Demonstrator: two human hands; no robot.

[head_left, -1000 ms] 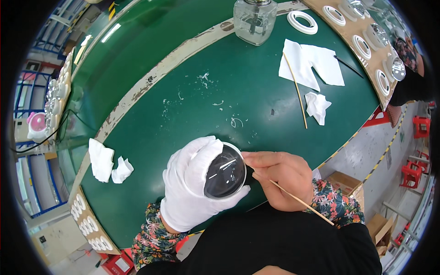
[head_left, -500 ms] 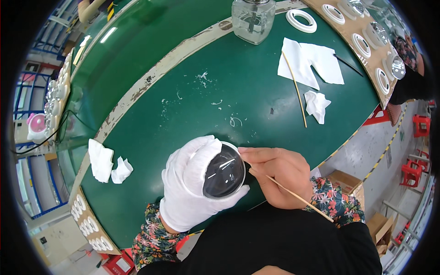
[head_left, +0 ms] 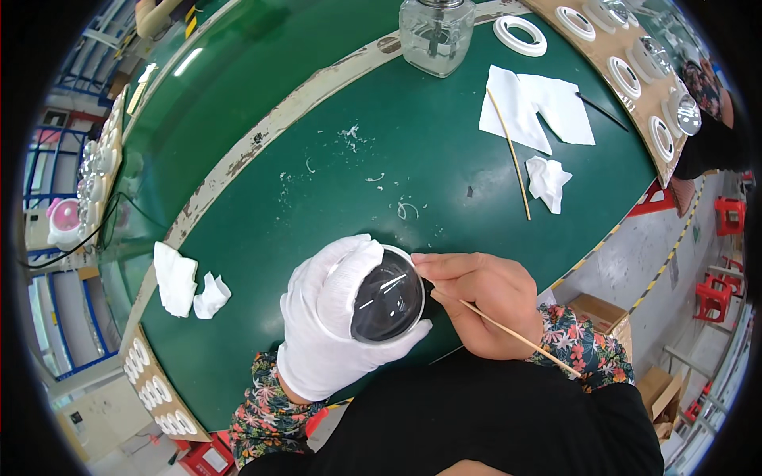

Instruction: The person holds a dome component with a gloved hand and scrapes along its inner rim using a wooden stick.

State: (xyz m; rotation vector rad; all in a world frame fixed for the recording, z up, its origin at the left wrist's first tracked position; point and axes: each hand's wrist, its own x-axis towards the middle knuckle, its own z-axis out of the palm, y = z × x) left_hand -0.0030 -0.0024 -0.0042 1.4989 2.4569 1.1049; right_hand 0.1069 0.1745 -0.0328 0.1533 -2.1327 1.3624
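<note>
1. Evidently, in the head view, the left hand (head_left: 329, 333), in a white glove, is closed around a clear dome (head_left: 389, 309) with a white rim. Its fingers curl over the left side and its thumb supports the lower edge; the glove probably keeps skin marks off the shiny face.

2. The dome is close in front of the person's body, face tipped up toward the eyes, likely so that its rim is easy to see. Whether it touches the green table (head_left: 262, 238) below, I cannot tell.

3. The right hand (head_left: 484, 305) is bare, perhaps for finer feel. Its thumb and forefinger meet at the rim's right side; whether they pinch anything small there is too hard to make out.

4. The same hand grips a wooden stick (head_left: 520, 339) under those 2 fingertips, its long end slanting back over the wrist, seemingly so the tips stay free without the stick being put down.

5. White shavings (head_left: 407, 211) lie scattered beyond the dome, apart from the cloths.

6. To the right, a 2nd stick (head_left: 517, 186) lies partly across a white cloth (head_left: 516, 119), near a crumpled cloth (head_left: 548, 186); this seems to keep small supplies within reach of the right hand.

7. A glass jar (head_left: 436, 44) and a loose white ring (head_left: 524, 51) stand farther off, presumably leaving elbow room.
</note>
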